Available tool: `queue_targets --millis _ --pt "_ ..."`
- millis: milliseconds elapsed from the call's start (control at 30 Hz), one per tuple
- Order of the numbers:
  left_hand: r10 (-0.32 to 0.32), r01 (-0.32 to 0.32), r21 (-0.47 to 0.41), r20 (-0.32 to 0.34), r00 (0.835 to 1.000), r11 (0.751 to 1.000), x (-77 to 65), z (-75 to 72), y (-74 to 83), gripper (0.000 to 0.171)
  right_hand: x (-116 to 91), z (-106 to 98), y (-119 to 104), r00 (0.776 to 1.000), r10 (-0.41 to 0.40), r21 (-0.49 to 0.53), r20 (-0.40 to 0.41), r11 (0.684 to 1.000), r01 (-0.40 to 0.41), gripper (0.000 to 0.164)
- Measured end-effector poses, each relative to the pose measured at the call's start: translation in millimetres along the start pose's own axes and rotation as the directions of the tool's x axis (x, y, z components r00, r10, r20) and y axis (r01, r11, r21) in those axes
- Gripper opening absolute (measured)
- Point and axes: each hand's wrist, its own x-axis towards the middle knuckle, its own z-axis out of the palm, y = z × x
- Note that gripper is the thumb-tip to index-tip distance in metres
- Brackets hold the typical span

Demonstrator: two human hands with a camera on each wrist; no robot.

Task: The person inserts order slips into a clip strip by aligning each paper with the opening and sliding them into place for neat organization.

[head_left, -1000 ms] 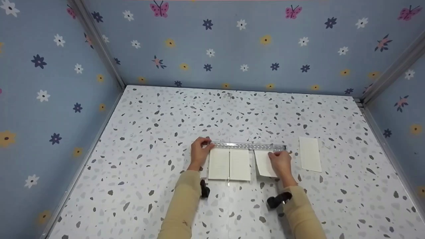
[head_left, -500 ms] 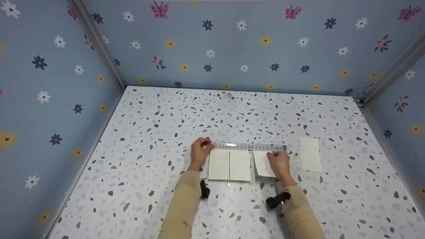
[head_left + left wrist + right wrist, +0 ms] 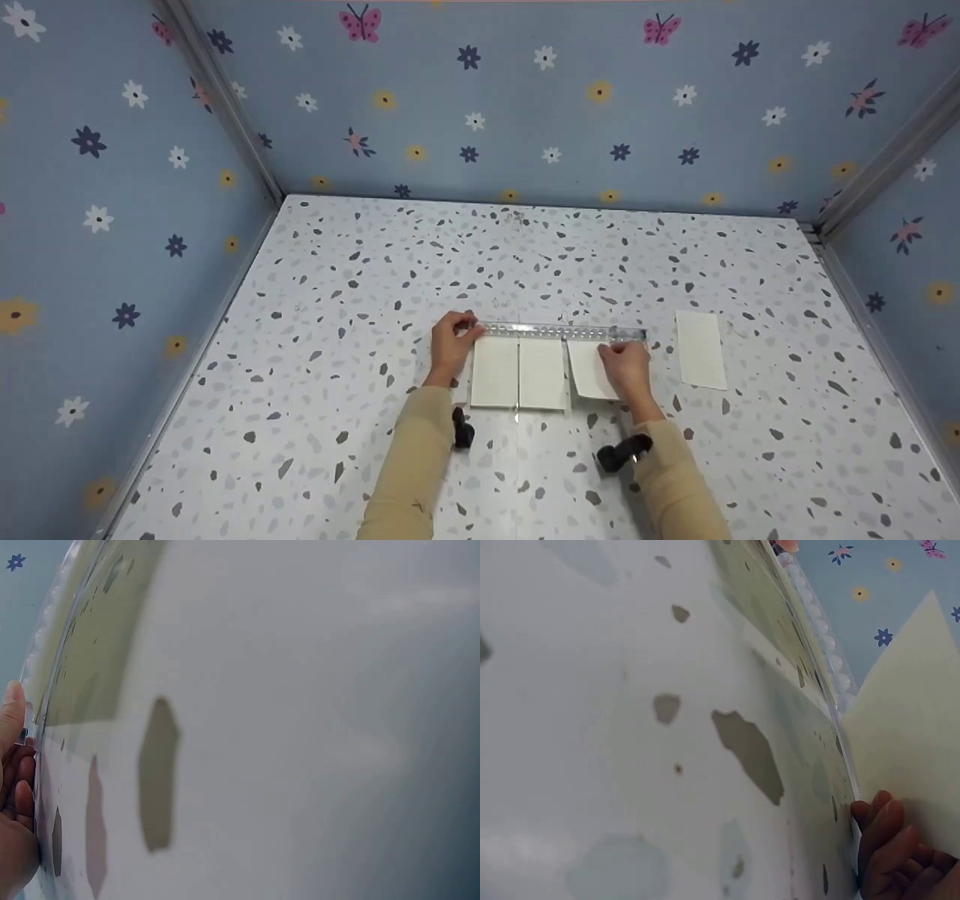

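A long clear plastic strip with a row of round shapes lies across the table. My left hand pinches its left end between thumb and fingers; the thumb shows on that end in the left wrist view. Below the strip, two cream paper slips lie side by side with a thin gap, top edges against it. My right hand pinches a third cream paper slip, which tilts off the table just right of those two. Its curled fingers show in the right wrist view, partly behind the paper.
Another cream paper slip lies flat at the right, apart from the rest. Speckled white table surrounds everything, with blue floral panels at the back and sides. Black wrist devices sit on both forearms.
My right hand has shifted slightly left with its paper slip, narrowing the gap to the middle slip. The left hand and the clear strip stay where they were.
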Motion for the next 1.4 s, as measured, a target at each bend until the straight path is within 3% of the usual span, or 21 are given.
queue_targets --millis 633,1000,1400 --pt "-0.001 0.001 0.007 -0.001 1.000 1.000 0.8 -0.3 -1.8 0.019 -2.2 3.4 -3.6 1.000 0.003 -0.018 -0.010 1.000 -0.003 0.027" --pt "0.034 -0.034 0.007 -0.005 0.999 0.999 -1.3 -1.5 2.3 0.018 -2.9 4.0 -2.8 0.999 -0.029 -0.037 -0.014 0.999 0.028 0.032" --pt "-0.042 0.042 0.042 0.004 0.999 0.998 0.3 -0.5 1.4 0.020 -3.8 4.5 -5.1 1.000 -0.022 -0.051 0.005 0.998 0.023 0.029"
